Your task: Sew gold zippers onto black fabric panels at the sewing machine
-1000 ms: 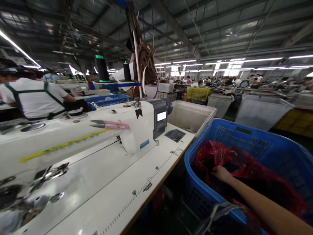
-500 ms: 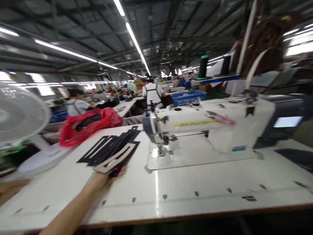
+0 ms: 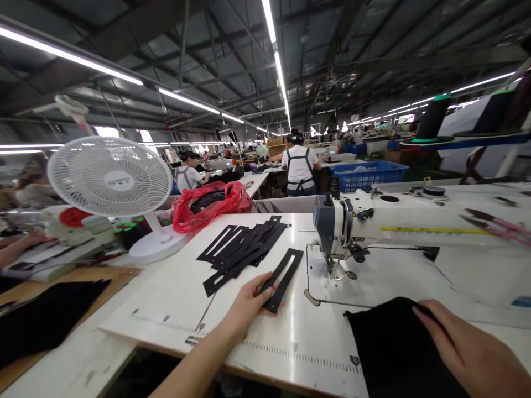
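Note:
My left hand [image 3: 253,298] grips the near end of a black slotted strip [image 3: 288,271] over the white table, left of the sewing machine's needle area. Several similar black strips [image 3: 244,246] lie in an overlapping pile beyond it. At the lower right, my right hand [image 3: 468,342] holds the upper edge of a black fabric piece [image 3: 398,342] between thumb and fingers. That fabric covers part of the table's front, just before the sewing machine [image 3: 340,226]. Its lower end runs out of view.
A red plastic bag [image 3: 211,207] and a white fan [image 3: 157,237] stand at the table's left side. More black fabric [image 3: 50,315] lies on a brown board at far left. Thread cones [image 3: 433,119] are at upper right. People sit or stand farther back.
The view has turned left. My right hand has come into view with black fabric. The light slotted piece is no longer visible; my left hand now holds a black strip apart from the pile.

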`<state>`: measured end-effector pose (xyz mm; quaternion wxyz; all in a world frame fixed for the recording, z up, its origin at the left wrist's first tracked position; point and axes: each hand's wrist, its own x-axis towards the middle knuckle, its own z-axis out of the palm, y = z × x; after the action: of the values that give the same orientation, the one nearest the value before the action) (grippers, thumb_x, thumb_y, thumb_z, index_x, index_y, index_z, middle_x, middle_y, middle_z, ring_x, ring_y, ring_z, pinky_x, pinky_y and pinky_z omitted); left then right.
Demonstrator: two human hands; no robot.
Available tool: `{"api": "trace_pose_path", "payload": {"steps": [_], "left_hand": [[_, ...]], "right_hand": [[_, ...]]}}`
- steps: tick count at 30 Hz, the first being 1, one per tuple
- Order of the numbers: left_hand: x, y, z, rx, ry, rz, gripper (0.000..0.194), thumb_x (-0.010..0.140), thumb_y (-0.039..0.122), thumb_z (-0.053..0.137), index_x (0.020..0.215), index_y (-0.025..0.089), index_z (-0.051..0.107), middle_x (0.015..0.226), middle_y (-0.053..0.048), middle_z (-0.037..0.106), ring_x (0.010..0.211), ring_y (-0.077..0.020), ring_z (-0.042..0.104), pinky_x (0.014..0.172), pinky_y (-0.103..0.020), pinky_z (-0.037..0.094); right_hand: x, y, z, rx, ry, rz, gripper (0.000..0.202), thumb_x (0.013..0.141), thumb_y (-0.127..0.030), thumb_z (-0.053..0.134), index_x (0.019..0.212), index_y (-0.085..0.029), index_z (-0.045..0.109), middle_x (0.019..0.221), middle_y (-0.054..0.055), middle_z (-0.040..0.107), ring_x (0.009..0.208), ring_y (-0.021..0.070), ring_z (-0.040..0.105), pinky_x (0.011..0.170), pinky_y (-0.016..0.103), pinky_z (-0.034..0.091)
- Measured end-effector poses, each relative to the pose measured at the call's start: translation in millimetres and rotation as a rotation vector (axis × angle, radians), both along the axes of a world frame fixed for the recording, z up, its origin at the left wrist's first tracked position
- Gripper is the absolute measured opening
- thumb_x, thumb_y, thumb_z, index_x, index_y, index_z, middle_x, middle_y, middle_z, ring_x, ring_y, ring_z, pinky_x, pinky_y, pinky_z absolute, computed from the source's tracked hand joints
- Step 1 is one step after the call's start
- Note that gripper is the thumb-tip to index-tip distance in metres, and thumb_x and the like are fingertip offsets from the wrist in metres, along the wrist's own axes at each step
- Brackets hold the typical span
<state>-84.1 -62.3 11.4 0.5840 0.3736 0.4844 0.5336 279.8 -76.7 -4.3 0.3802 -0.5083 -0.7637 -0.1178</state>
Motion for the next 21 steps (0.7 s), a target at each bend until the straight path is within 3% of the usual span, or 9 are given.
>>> {"api": "trace_pose_path", "payload": {"steps": [4, 6, 8, 11, 14, 15, 18, 19, 21], "left_hand": [[13, -24, 1.0, 0.033, 0.679, -0.272, 0.051, 0.083, 0.031, 0.057, 0.13, 0.014, 0.044, 0.082, -0.006, 0.062, 0.056, -0.0162, 0.062, 0.051, -0.026, 0.05], [19, -35, 7.9, 0.225, 1.07, -0.227, 0.051, 0.081, 0.033, 0.059, 0.129, 0.02, 0.047, 0.084, -0.006, 0.06, 0.069, -0.0198, 0.062, 0.065, -0.031, 0.05], [28, -40, 16.6, 0.397, 1.229, -0.183, 0.049, 0.082, 0.032, 0.058, 0.129, 0.023, 0.048, 0.095, -0.008, 0.059, 0.085, -0.024, 0.059, 0.077, -0.036, 0.048], [52, -34, 25.0, 0.517, 1.021, -0.319, 0.059, 0.08, 0.035, 0.062, 0.133, 0.024, 0.041, 0.117, -0.011, 0.054, 0.103, -0.0263, 0.054, 0.09, -0.04, 0.043], [86, -19, 25.0, 0.496, 0.666, -0.431, 0.087, 0.068, 0.038, 0.075, 0.14, 0.02, 0.03, 0.131, -0.013, 0.047, 0.116, -0.028, 0.048, 0.099, -0.039, 0.037], [97, -13, 23.9, 0.476, 0.573, -0.462, 0.087, 0.065, 0.037, 0.077, 0.138, 0.018, 0.034, 0.128, -0.013, 0.05, 0.114, -0.0285, 0.05, 0.098, -0.039, 0.039], [127, 1, 21.2, 0.395, 0.397, -0.55, 0.039, 0.071, 0.028, 0.069, 0.107, 0.013, 0.063, 0.099, -0.008, 0.067, 0.092, -0.0262, 0.061, 0.084, -0.035, 0.048], [134, 5, 21.1, 0.36, 0.353, -0.551, 0.025, 0.073, 0.025, 0.066, 0.095, 0.012, 0.067, 0.09, -0.007, 0.069, 0.085, -0.0251, 0.063, 0.079, -0.033, 0.049], [144, 9, 22.3, 0.31, 0.274, -0.508, 0.016, 0.073, 0.022, 0.063, 0.084, 0.011, 0.068, 0.081, -0.006, 0.069, 0.078, -0.0238, 0.064, 0.074, -0.032, 0.05]], "right_hand": [[-9, 6, 41.3, -0.038, -0.027, -0.06, 0.022, 0.087, -0.04, 0.036, 0.091, -0.028, 0.054, 0.075, 0.0, 0.068, 0.052, 0.0234, 0.064, 0.043, 0.033, 0.048], [-9, 4, 62.4, -0.105, 0.007, -0.058, 0.024, 0.087, -0.042, 0.036, 0.091, -0.027, 0.054, 0.076, 0.0, 0.068, 0.055, 0.0208, 0.064, 0.05, 0.03, 0.049], [-12, 0, 81.7, -0.169, 0.044, -0.055, 0.026, 0.087, -0.045, 0.037, 0.089, -0.025, 0.054, 0.076, 0.0, 0.067, 0.059, 0.0187, 0.064, 0.055, 0.027, 0.049], [-18, -6, 105.0, -0.252, 0.06, -0.044, 0.031, 0.085, -0.049, 0.038, 0.087, -0.024, 0.056, 0.08, 0.001, 0.067, 0.067, 0.0184, 0.064, 0.06, 0.026, 0.049], [-22, -9, 122.7, -0.299, 0.06, -0.019, 0.036, 0.083, -0.054, 0.039, 0.087, -0.024, 0.058, 0.084, 0.002, 0.067, 0.077, 0.0204, 0.064, 0.064, 0.027, 0.05], [-22, -9, 128.0, -0.297, 0.055, -0.011, 0.036, 0.083, -0.054, 0.04, 0.087, -0.024, 0.059, 0.085, 0.003, 0.067, 0.078, 0.0208, 0.064, 0.065, 0.027, 0.05], [-18, -9, 144.7, -0.26, 0.007, 0.028, 0.034, 0.083, -0.052, 0.041, 0.088, -0.024, 0.061, 0.087, 0.003, 0.068, 0.08, 0.0214, 0.064, 0.069, 0.029, 0.05], [-17, -11, 150.4, -0.244, -0.015, 0.045, 0.033, 0.084, -0.05, 0.041, 0.089, -0.024, 0.061, 0.088, 0.003, 0.069, 0.079, 0.0215, 0.065, 0.069, 0.029, 0.05], [-15, -19, 159.6, -0.204, -0.058, 0.094, 0.029, 0.087, -0.045, 0.041, 0.091, -0.024, 0.061, 0.088, 0.002, 0.069, 0.077, 0.0204, 0.065, 0.065, 0.026, 0.051]]}}
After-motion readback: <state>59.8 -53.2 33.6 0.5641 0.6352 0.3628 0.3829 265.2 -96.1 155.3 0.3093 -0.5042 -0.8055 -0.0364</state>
